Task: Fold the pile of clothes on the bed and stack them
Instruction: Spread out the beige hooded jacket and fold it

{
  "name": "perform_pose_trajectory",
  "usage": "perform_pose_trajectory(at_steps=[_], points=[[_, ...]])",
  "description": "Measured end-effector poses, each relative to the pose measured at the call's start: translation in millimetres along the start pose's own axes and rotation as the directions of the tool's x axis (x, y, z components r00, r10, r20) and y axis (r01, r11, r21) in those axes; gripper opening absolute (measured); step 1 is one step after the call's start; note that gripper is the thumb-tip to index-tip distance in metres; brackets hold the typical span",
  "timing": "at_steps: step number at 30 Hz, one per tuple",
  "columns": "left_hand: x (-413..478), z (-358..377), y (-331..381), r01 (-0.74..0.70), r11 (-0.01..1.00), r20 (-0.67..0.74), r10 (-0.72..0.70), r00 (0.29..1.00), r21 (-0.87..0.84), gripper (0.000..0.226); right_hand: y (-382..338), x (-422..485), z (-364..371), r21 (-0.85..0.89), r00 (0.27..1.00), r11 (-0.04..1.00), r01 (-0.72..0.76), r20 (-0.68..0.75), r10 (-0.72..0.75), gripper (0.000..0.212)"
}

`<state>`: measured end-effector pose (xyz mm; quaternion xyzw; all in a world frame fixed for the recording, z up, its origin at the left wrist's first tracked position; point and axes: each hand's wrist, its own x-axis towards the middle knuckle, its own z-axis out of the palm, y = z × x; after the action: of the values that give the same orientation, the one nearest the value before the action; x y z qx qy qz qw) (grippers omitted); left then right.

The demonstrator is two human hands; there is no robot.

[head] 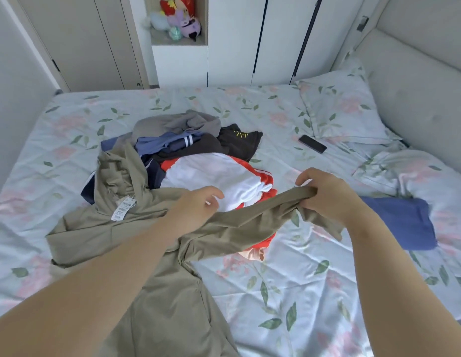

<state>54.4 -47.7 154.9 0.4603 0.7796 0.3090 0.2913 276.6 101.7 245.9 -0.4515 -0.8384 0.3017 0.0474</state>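
Folding hoodie (pixel 95 228): my right hand (pixel 324 194) gripping sleeve (pixel 250 212) end, stretching it right; left hand (pixel 196 210) resting at shoulder, fingers loose. Next: probably laying sleeve across body.

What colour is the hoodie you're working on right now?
Plain khaki-olive hoodie, white tags at its neck. Best in the head view.

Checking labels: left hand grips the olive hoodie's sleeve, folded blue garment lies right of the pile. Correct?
No: the head view shows the right hand gripping the olive hoodie's sleeve. The folded blue garment does lie right of the pile.
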Motion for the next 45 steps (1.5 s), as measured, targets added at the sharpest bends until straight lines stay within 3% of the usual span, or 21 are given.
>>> perform_pose_trajectory(at_steps=[5,7,10,11,14,16,19,22,24,27,30,32,34,37,42,45], points=[[-8,16,47,-0.190,0.981,0.148,0.194,0.970,-0.039,0.069,-25,-9,3,0.033,0.981,0.985,0.168,0.089,-0.171,0.039],[-8,17,57,-0.238,0.971,0.149,0.238,0.960,-0.018,0.057,-30,-15,5,0.053,0.974,0.978,0.200,0.096,-0.204,0.042],[-10,22,62,-0.254,0.965,0.126,0.244,0.962,0.069,0.009,-29,-26,9,0.000,0.978,0.984,0.178,0.114,-0.177,0.040],[-10,25,61,-0.251,0.966,0.086,0.246,0.966,0.067,0.004,-24,-28,10,-0.059,0.985,0.987,0.149,0.093,-0.144,0.039],[-11,29,60,-0.221,0.975,-0.098,0.222,0.970,0.018,0.015,-7,-33,8,-0.198,0.998,0.980,0.013,-0.062,-0.026,0.025],[-9,32,64,-0.222,0.975,-0.176,0.222,0.959,0.017,0.020,5,-33,5,-0.166,0.978,0.985,-0.045,-0.209,0.010,0.017],[-5,42,74,-0.214,0.976,-0.163,0.204,0.965,-0.049,0.024,25,-23,-6,-0.053,0.908,0.996,-0.066,-0.418,0.038,0.031],[4,54,90,-0.137,0.970,-0.024,0.135,0.991,-0.199,0.017,43,3,-31,0.036,0.843,0.997,-0.069,-0.532,0.077,0.047],[16,62,97,-0.021,0.937,-0.121,-0.023,0.992,-0.349,0.015,56,20,-50,0.081,0.817,0.997,-0.011,-0.575,0.056,0.048],[33,74,103,0.134,0.845,-0.266,-0.308,0.914,-0.517,0.013,76,37,-74,0.200,0.779,0.974,0.110,-0.626,0.041,0.039],[38,83,104,0.201,0.807,-0.286,-0.412,0.865,-0.555,0.008,88,53,-84,0.547,0.842,0.808,0.218,-0.524,0.127,0.036],[39,89,103,0.235,0.789,-0.282,-0.455,0.845,-0.568,0.010,97,66,-83,0.660,0.889,0.740,0.131,-0.409,0.208,0.029],[39,96,102,0.270,0.784,-0.284,-0.487,0.826,-0.558,0.011,111,76,-79,0.554,0.907,0.831,0.048,-0.373,0.196,0.019],[40,103,97,0.325,0.779,-0.277,-0.526,0.804,-0.536,0.014,130,85,-75,0.427,0.926,0.903,-0.054,-0.318,0.206,0.030],[40,117,80,0.367,0.744,-0.254,-0.574,0.778,-0.558,0.019,147,88,-57,0.464,0.962,0.883,-0.076,-0.200,0.188,0.013],[40,132,76,0.410,0.724,-0.226,-0.605,0.763,-0.555,0.018,150,84,-42,0.563,0.978,0.821,-0.098,-0.096,0.183,0.019]])
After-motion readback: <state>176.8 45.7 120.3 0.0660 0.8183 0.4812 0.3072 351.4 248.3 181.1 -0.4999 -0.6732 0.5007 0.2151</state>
